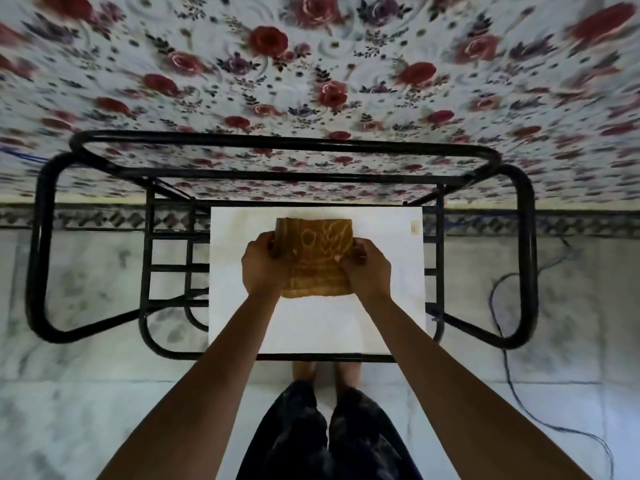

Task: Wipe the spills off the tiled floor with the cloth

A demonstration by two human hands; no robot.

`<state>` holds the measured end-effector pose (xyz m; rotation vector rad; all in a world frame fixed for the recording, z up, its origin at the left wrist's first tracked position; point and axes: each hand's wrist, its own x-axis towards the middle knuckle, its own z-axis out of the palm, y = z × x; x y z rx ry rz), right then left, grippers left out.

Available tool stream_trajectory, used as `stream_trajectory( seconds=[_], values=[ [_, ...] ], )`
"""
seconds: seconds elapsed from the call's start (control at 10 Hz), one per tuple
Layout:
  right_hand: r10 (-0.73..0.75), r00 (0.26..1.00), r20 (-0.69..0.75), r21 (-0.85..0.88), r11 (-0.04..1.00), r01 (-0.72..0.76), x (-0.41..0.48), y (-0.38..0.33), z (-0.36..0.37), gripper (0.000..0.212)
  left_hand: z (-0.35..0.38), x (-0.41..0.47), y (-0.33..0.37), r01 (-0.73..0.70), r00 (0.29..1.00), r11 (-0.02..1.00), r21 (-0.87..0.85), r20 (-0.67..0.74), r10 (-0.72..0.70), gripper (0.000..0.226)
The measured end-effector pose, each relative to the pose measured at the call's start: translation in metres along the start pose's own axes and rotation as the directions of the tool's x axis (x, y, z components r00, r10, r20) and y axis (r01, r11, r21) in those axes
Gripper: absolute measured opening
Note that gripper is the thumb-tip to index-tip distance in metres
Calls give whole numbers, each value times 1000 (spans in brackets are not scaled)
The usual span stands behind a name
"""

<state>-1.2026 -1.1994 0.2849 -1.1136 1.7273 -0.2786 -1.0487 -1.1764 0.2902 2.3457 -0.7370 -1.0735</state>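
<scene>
A folded mustard-yellow cloth (317,258) with a pale pattern lies on the white top (318,323) of a small black-framed table. My left hand (261,265) grips the cloth's left edge, and my right hand (367,268) grips its right edge. Both thumbs lie on top of the fabric. The marbled tiled floor (86,393) spreads around the table; no spill stands out on it in this view.
A black metal frame (45,251) surrounds the table. Behind it is a bed with a floral sheet (311,81). A dark cable (512,375) trails over the floor at the right. My bare feet (327,372) stand at the table's near edge.
</scene>
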Motion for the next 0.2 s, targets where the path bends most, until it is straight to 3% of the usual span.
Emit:
stream_trajectory(
  seconds=[0.2],
  values=[
    [-120,991,57,-85,989,125,-37,-18,-15,57,-24,-25,6,27,999,994,-108,21,-25,47]
  ],
)
